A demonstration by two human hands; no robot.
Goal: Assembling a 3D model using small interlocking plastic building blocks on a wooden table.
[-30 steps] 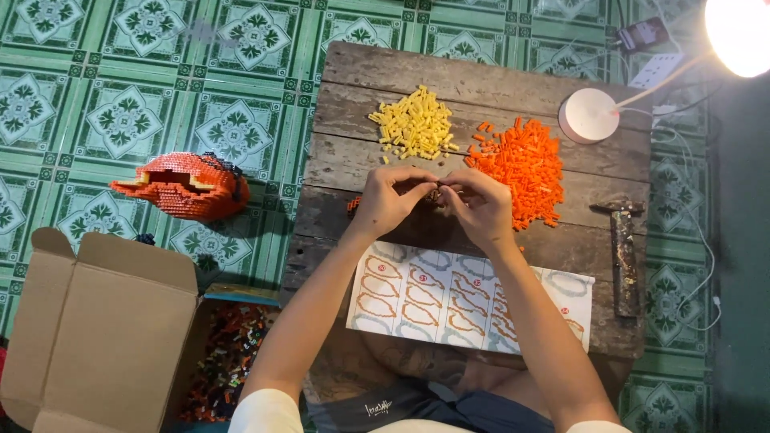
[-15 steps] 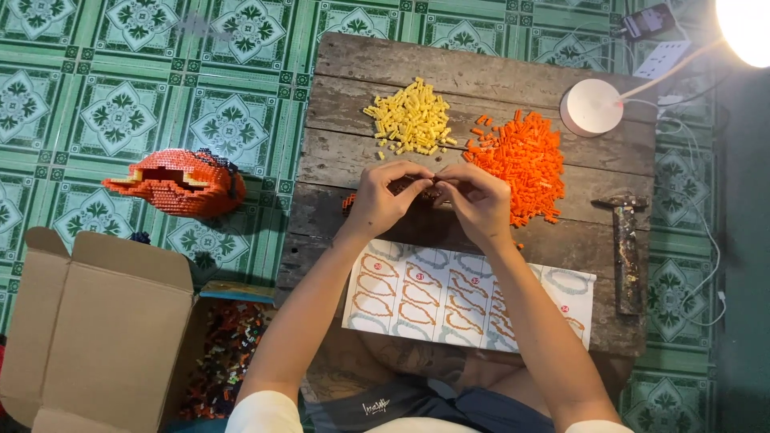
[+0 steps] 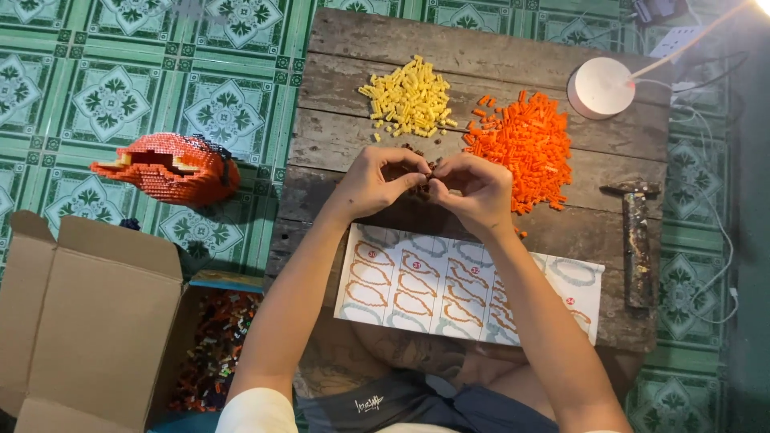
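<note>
A: How far along is it?

B: Judging by the piles, early. Nearest, below the hands, lies the chart [image 3: 469, 289]. The left hand [image 3: 377, 180] and right hand [image 3: 473, 192] meet, each grip pinched shut on small dark bricks [image 3: 429, 172].

A: And beyond?

B: Just past the grip, yellow bricks [image 3: 409, 100] and orange bricks [image 3: 525, 148] sit loose on the table [image 3: 337, 136]; a built orange model [image 3: 172, 167] rests far left.

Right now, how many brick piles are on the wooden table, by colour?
Yellow brick pile: 1
Orange brick pile: 1
Small dark pile, by the left hand and right hand: 1
Total: 3 piles
</note>
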